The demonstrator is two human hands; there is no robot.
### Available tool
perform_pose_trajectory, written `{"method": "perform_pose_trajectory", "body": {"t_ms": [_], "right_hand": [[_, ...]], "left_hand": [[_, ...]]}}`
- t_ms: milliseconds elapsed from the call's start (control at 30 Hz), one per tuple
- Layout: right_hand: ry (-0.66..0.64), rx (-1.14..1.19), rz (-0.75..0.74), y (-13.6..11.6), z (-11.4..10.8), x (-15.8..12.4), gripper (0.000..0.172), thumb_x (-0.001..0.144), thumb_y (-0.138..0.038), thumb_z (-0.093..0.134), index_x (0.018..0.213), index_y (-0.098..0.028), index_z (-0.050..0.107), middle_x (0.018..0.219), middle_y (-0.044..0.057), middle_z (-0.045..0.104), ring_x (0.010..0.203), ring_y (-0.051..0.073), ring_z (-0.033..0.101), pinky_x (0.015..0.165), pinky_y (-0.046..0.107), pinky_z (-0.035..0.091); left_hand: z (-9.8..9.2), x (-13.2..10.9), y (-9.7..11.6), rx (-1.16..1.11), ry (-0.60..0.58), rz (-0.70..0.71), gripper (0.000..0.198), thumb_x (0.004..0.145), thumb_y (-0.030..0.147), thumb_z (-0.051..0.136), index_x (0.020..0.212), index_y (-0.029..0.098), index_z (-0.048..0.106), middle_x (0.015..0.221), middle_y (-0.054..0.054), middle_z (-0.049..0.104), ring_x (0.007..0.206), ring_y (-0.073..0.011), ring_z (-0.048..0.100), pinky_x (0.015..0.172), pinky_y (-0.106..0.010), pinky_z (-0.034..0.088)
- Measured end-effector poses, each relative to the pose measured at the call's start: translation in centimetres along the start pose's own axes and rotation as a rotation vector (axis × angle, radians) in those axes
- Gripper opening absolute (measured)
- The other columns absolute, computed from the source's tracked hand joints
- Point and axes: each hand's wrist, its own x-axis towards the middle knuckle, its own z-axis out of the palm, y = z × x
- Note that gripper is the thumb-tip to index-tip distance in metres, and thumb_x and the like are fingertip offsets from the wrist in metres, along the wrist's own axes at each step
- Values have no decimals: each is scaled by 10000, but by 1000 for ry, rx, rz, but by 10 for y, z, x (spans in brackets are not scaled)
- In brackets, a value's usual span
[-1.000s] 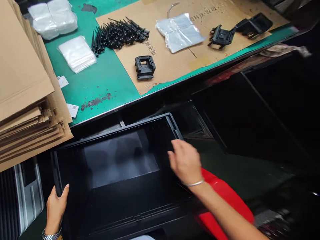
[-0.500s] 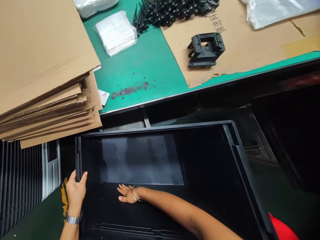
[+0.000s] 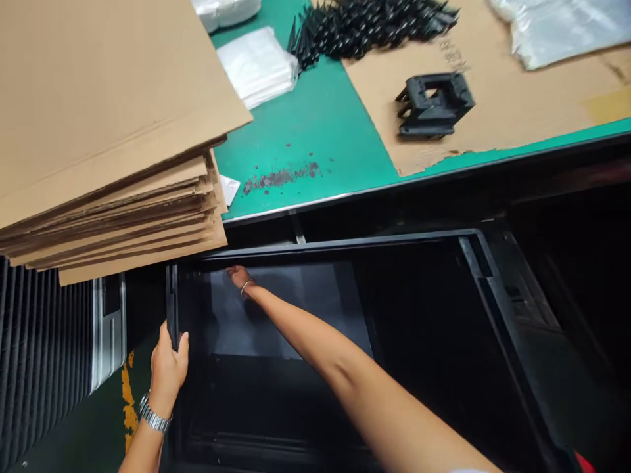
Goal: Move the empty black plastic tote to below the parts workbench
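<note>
A large black box-like shell (image 3: 503,322) with a raised rim lies open below the table edge. My left hand (image 3: 168,358) grips its left rim, thumb on the inner side and fingers around the outside. Inside, on the floor of the shell, is a smooth grey rectangular sheet or panel (image 3: 315,295). My right hand (image 3: 239,276) reaches deep into the shell, at the far left corner of that grey rectangle. Its fingers look small and bunched, and I cannot make out whether they pinch or press. My right forearm covers part of the grey surface.
A stack of cardboard sheets (image 3: 113,118) overhangs the green table (image 3: 305,125) at the left. On the table are a black plastic bracket (image 3: 436,105), a heap of black slender parts (image 3: 374,26), and white bags (image 3: 259,66). A ribbed black panel (image 3: 44,341) stands at the lower left.
My right hand has moved from flat below the near edge of the grey rectangle to its far left corner. My left hand keeps its grip on the rim; the view has shifted slightly.
</note>
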Motion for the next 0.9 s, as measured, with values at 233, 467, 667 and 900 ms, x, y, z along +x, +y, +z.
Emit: {"method": "perform_pose_trajectory", "body": {"t_ms": [233,467,667,900], "right_hand": [[-503,19,-77,2,121,-117,488,865,-414,449,1274,-154,398,1352,127,364,1238,267,338,1016,519,263],[-771,-2,-95,20,142,-121,596,895,-454,269,1344,-63,281,1409,150,236,1304,208,202,1087,362,176],[-609,-55,-93,43,123,-121,579,919,-423,70,1394,-92,61,1455,129,40,1330,207,15,1095,425,36],[-714,-133,-111,38,131,-160,617,839,-500,392,1339,-148,313,1404,139,263,1297,280,201,1038,505,223]], "left_hand": [[4,-1,-1,9,52,-46,536,784,380,467,1249,118,412,806,-91,667,569,-179,603,599,-303,466],[5,-4,-4,3,82,-99,525,770,364,502,1235,128,448,783,-94,671,704,-209,621,663,-311,468],[1,-5,1,-23,67,-110,555,762,383,501,1255,139,428,693,-48,645,561,-171,578,634,-304,460],[2,-12,-10,-5,63,-119,640,720,480,502,1266,158,419,571,-19,591,577,-217,585,589,-328,456]]}}
